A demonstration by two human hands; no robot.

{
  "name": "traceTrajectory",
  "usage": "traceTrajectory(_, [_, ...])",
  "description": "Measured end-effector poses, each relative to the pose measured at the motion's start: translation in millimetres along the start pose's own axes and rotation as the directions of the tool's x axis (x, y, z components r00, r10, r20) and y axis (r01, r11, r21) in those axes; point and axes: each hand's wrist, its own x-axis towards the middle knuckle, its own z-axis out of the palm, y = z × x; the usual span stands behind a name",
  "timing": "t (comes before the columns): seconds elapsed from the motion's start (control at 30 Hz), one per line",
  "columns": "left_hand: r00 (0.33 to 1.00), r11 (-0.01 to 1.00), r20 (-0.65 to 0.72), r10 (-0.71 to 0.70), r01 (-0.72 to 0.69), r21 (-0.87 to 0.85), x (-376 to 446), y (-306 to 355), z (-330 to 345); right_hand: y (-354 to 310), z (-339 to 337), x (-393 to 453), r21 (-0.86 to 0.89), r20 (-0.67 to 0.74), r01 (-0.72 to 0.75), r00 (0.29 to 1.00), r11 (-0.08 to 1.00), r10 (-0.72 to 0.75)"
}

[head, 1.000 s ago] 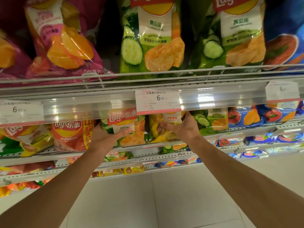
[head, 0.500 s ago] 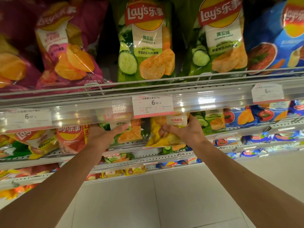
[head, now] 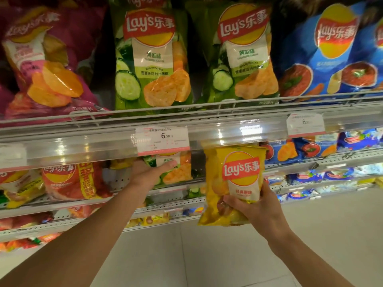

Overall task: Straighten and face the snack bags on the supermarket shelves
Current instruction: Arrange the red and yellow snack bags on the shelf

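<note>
We list a white price tag [head: 162,139] reading 6.50, clipped in the clear plastic label rail [head: 83,146] along the front edge of the upper shelf. We list a second white price tag [head: 305,124] further right on the same rail, its print too blurred to read in full. We note a thin wire guard [head: 207,105] running above the rail. We record perforated grey metal shelf edges [head: 182,200] on the lower tiers. We record pale floor tiles [head: 228,255] below, crossed by faint grout lines.
</note>
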Motion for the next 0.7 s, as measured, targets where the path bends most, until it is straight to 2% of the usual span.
traceTrajectory(0.13, [0.995,0.997,0.082,0.057,-0.052,-0.055,4.5,10.3,41.4,14.3,-36.8,3.5,0.04,-0.088,-0.026,0.996,0.999,0.03])
traceTrajectory(0.3, [0.995,0.998,0.09,0.045,-0.041,-0.053,12.1,18.7,75.6,31.4,-62.1,11.3,0.017,-0.119,-0.032,0.992,0.999,0.034])
traceTrajectory(0.47, [0.994,0.993,0.058,0.091,-0.086,-0.081,11.8,21.7,93.2,43.3,-70.1,13.2,0.021,-0.113,-0.038,0.993,0.999,0.04])
traceTrajectory(0.7, [0.98,0.985,0.14,0.139,-0.122,-0.118,7.8,20.0,101.6,46.9,-54.3,6.1,0.012,-0.074,-0.006,0.997,1.0,0.007])
